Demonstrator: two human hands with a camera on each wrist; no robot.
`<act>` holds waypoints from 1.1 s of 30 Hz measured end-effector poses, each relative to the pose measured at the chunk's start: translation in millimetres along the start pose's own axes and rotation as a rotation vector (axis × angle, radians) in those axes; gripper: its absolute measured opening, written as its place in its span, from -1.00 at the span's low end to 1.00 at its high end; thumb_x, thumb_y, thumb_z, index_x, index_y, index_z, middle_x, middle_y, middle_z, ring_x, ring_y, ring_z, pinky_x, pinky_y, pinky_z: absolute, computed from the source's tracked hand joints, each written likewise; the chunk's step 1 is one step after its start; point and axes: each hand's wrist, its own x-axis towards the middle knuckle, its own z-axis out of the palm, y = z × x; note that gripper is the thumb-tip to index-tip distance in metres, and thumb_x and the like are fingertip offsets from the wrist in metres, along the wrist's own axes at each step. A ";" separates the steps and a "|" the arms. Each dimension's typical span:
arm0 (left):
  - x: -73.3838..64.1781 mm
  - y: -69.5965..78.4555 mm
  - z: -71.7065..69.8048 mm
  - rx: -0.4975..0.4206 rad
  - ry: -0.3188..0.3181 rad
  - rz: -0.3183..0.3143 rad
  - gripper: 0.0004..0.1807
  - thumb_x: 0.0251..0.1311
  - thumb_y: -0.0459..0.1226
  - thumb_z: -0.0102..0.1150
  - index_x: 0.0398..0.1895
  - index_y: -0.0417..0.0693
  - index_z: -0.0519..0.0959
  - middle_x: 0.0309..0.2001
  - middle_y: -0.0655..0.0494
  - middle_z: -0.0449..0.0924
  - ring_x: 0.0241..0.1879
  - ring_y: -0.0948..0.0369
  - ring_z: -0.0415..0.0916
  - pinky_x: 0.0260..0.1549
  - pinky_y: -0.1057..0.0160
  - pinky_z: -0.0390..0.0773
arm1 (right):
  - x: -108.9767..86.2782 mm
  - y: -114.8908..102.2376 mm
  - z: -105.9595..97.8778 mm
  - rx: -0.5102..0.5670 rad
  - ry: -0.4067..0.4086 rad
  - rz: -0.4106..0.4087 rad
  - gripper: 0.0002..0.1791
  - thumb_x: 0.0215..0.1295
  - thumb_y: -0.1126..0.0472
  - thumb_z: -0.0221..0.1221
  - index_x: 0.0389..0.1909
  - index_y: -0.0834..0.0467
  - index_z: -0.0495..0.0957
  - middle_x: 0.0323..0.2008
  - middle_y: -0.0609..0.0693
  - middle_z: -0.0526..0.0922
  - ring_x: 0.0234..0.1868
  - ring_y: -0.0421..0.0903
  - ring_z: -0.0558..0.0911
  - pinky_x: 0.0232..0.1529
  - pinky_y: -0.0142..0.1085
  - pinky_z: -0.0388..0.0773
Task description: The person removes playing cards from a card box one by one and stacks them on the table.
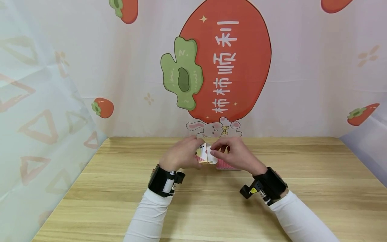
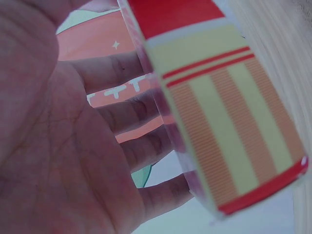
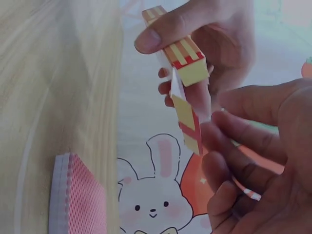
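A small playing-card box point(image 1: 202, 154) with red, yellow and white printing is tilted above the table. My left hand point(image 1: 181, 154) grips it, the thumb lying across the striped side in the right wrist view and the fingers behind. Its end flap point(image 3: 184, 109) stands folded out from the box. Close beside the flap is my right hand point(image 1: 235, 153), its fingers loosely bent, the fingertips at the flap's edge. Whether they touch it is unclear. A deck of red-backed cards point(image 3: 87, 197) sits on the table below the right hand. The box's inside is hidden.
The wood-grain table point(image 1: 208, 208) stretches out to both sides. Behind it hangs a pale cloth backdrop point(image 1: 299, 87) printed with a big persimmon and a rabbit. Black camera bands point(image 1: 270, 185) sit on both wrists.
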 end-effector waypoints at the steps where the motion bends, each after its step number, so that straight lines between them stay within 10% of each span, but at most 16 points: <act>1: 0.1 0.6 0.1 -0.001 0.004 0.004 -0.28 -0.35 -0.09 0.42 0.04 0.01 0.43 -0.20 0.18 0.37 -0.26 0.25 0.33 -0.29 0.32 0.35 | 0.1 0.8 0.9 0.001 -0.003 0.004 -0.89 0.11 0.08 0.24 -0.32 -0.06 0.61 -0.36 -0.22 0.56 -0.38 -0.16 0.49 -0.37 -0.29 0.42; 33: -0.2 9.0 0.2 0.026 0.002 0.014 -0.30 -0.34 -0.08 0.42 0.02 0.01 0.44 -0.18 0.20 0.38 -0.23 0.25 0.32 -0.29 0.31 0.35 | -1.9 3.1 16.7 -0.079 -0.029 0.211 -0.75 0.05 -0.07 0.26 -0.63 -0.03 0.54 -0.64 -0.15 0.50 -0.56 -0.14 0.45 -0.56 -0.31 0.35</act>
